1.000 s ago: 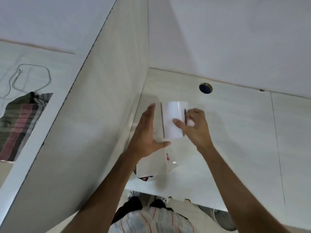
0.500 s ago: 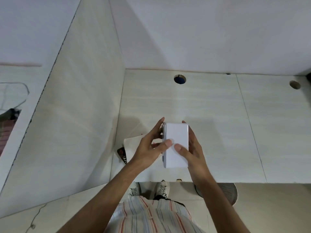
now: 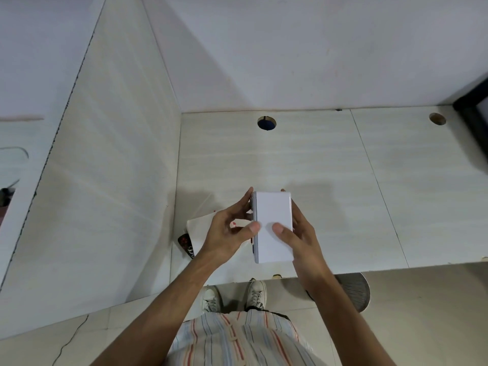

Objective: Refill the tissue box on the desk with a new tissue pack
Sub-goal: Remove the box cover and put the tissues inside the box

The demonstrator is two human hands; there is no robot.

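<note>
A plain white tissue box is held above the pale desk, its long side pointing away from me. My left hand grips its left edge, thumb on the top face. My right hand holds the right side, thumb also pressed on top. A white tissue pack with red and black print lies on the desk under my left hand, partly hidden by it. I cannot tell whether the box has an opening on the sides I see.
A tall pale partition panel stands at the desk's left side. Two round cable holes sit near the back wall. A dark frame edges the far right. Below the desk are my shoes and a round stool seat.
The box was pulled from further back on the desk toward me and both hands closed around it. The view dropped and shifted right; the tissue pack now lies under my left hand.
</note>
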